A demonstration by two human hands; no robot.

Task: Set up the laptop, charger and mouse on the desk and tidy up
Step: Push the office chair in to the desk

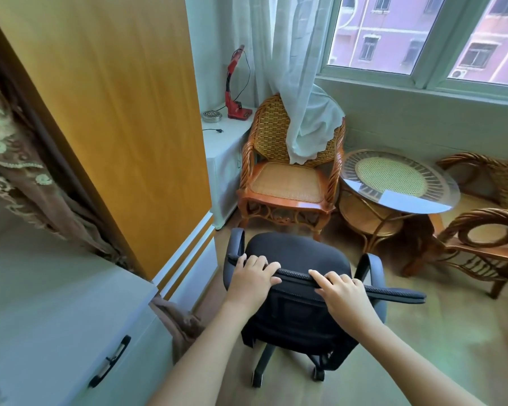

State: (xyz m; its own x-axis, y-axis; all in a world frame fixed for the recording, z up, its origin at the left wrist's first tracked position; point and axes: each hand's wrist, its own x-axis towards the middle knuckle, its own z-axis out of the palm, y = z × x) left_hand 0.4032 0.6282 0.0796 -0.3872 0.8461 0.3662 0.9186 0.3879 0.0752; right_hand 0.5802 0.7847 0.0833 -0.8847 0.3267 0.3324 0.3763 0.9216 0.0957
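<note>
both hands (254,278) apparently gripping office chair (298,260) backrest, facing wicker chair (288,171)

No legible text anywhere.

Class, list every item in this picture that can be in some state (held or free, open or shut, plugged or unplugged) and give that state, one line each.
Office chair: upright, gripped by its backrest top.
Left hand: grips the backrest.
Right hand: fingers curled over the backrest.
Window: shut.
Curtain: draped over the wicker chair.
Drawer: shut.
Red lamp: not lit.
Plug: lying loose, unplugged.
</note>
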